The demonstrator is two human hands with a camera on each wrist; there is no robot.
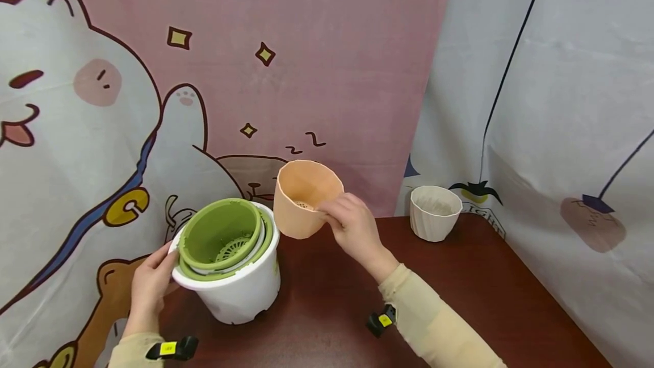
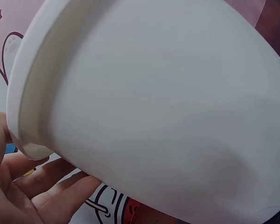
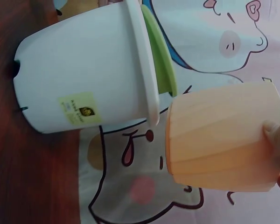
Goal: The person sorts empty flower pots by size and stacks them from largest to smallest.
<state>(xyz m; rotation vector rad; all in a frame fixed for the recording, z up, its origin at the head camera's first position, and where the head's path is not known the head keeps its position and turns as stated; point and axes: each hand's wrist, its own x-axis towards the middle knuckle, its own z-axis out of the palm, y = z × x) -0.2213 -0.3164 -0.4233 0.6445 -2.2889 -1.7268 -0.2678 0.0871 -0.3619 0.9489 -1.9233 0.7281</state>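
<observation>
A large white flowerpot [image 1: 240, 297] stands on the table at left with green and white pots nested inside; the topmost green pot [image 1: 209, 243] has a slotted bottom. My left hand [image 1: 151, 284] grips the white pot's rim from the left, thumb above and fingers underneath, as the left wrist view [image 2: 42, 186] also shows. In my right hand [image 1: 355, 229] a small peach flowerpot [image 1: 296, 214] is pinched by its right rim, raised beside the stack with its mouth tilted. The right wrist view shows the peach pot [image 3: 224, 140] close to the white pot's rim.
A small cream fluted pot [image 1: 434, 220] stands at the back right of the dark red table [image 1: 327, 322]. Behind hangs a printed cloth [image 1: 327, 72] with cartoon animals, and a pale cloth [image 1: 577, 129] borders the right side.
</observation>
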